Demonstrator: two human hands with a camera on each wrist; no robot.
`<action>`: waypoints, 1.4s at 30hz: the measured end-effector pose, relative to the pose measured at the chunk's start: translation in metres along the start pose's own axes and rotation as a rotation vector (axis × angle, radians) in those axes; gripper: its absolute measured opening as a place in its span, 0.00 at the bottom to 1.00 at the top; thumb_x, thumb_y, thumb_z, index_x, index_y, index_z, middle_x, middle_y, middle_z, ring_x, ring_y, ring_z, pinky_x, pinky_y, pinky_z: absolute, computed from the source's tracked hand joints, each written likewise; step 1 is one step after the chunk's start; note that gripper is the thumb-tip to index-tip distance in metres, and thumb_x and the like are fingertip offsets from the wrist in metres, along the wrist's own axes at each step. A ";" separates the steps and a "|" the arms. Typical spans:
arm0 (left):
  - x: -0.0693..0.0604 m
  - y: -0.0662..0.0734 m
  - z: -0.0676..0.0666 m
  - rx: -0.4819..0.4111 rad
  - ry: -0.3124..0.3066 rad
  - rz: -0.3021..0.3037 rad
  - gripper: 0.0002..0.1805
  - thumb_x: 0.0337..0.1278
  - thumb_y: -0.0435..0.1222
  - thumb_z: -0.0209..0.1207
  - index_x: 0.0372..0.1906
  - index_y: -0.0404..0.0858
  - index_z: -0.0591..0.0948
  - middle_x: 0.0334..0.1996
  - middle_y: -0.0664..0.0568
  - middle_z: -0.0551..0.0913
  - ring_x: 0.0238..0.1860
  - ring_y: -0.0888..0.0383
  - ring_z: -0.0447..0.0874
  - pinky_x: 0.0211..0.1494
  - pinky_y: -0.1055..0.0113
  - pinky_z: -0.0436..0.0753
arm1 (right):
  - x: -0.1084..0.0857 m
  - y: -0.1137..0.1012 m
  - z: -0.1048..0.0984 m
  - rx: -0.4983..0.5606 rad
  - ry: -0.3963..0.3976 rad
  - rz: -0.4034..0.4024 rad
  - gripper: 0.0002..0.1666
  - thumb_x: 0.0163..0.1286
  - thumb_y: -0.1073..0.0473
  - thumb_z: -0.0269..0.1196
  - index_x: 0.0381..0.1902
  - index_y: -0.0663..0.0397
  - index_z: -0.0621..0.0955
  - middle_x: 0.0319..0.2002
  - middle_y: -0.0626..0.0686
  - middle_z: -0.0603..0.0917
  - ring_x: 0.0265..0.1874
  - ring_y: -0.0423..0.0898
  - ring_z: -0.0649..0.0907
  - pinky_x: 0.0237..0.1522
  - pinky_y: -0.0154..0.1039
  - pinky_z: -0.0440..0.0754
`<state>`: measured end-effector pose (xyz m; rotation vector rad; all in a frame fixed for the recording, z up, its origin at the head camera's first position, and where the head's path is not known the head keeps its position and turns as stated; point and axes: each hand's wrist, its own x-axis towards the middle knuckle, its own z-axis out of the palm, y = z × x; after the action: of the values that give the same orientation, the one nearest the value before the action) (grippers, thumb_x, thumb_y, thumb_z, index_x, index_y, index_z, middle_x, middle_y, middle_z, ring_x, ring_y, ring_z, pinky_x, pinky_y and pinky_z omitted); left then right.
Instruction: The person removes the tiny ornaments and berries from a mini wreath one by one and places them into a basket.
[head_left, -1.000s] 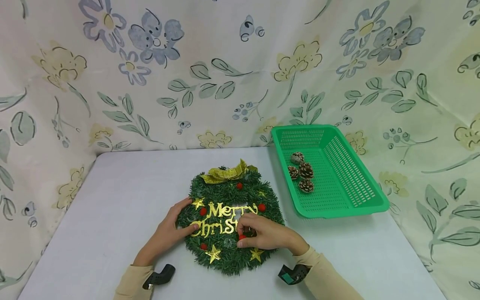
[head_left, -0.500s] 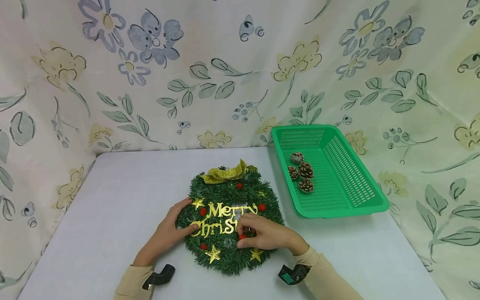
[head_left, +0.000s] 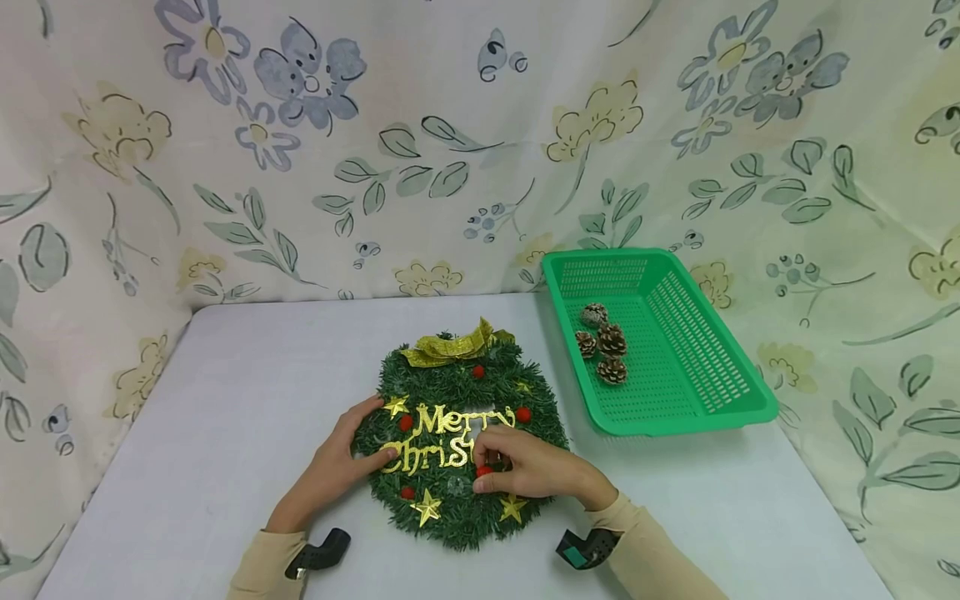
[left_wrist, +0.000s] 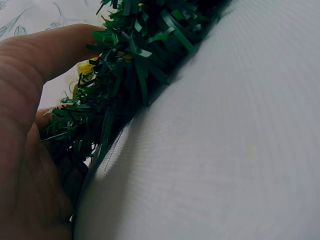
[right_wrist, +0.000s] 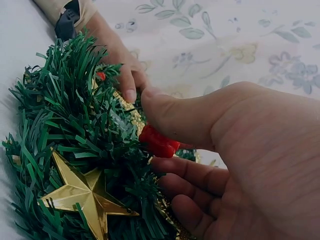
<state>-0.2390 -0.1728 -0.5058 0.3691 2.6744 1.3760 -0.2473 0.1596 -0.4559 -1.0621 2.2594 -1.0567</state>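
A green tinsel wreath [head_left: 465, 527] lies on the white table, bearing gold "Merry Christmas" lettering [head_left: 435, 419], gold stars [right_wrist: 86, 194], several red ornaments and a gold ribbon bow [head_left: 453, 347] at its top. My left hand [head_left: 339, 462] grips the wreath's left side, thumb over the lettering's start; the left wrist view has the hand around the tinsel edge. Over the lower right of the wreath, my right hand [head_left: 536, 465] pinches a red berry-like ornament [right_wrist: 159, 142] between thumb and fingers. It covers the end of the lettering. Whether the ornament is fixed to the wreath cannot be told.
A green plastic basket [head_left: 678, 427] stands to the right of the wreath, its far end by the curtain. Several pine cones [head_left: 612, 340] lie in its left part. Flower-printed cloth [head_left: 420, 208] hangs behind the table [head_left: 247, 392].
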 end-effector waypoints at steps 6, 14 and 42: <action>0.000 0.001 -0.001 0.004 0.000 0.010 0.47 0.62 0.53 0.67 0.80 0.49 0.57 0.81 0.43 0.54 0.80 0.34 0.51 0.71 0.26 0.61 | 0.001 0.001 0.000 -0.001 0.005 -0.001 0.14 0.70 0.44 0.67 0.38 0.41 0.74 0.36 0.52 0.72 0.35 0.44 0.69 0.38 0.30 0.66; 0.002 0.001 -0.002 0.009 0.002 0.010 0.47 0.61 0.53 0.67 0.80 0.49 0.57 0.81 0.44 0.55 0.80 0.35 0.51 0.72 0.27 0.61 | 0.002 -0.001 -0.001 0.060 0.016 0.040 0.11 0.71 0.48 0.66 0.42 0.43 0.76 0.33 0.45 0.72 0.31 0.36 0.68 0.35 0.29 0.68; 0.001 0.001 -0.001 -0.021 -0.005 -0.014 0.47 0.61 0.54 0.67 0.80 0.50 0.57 0.81 0.44 0.54 0.80 0.35 0.50 0.72 0.26 0.60 | 0.000 -0.007 -0.009 0.080 0.043 0.039 0.13 0.75 0.53 0.63 0.52 0.50 0.83 0.47 0.48 0.85 0.30 0.33 0.77 0.36 0.30 0.80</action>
<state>-0.2395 -0.1723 -0.5044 0.3511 2.6512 1.3971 -0.2503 0.1607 -0.4446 -0.9685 2.2420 -1.1535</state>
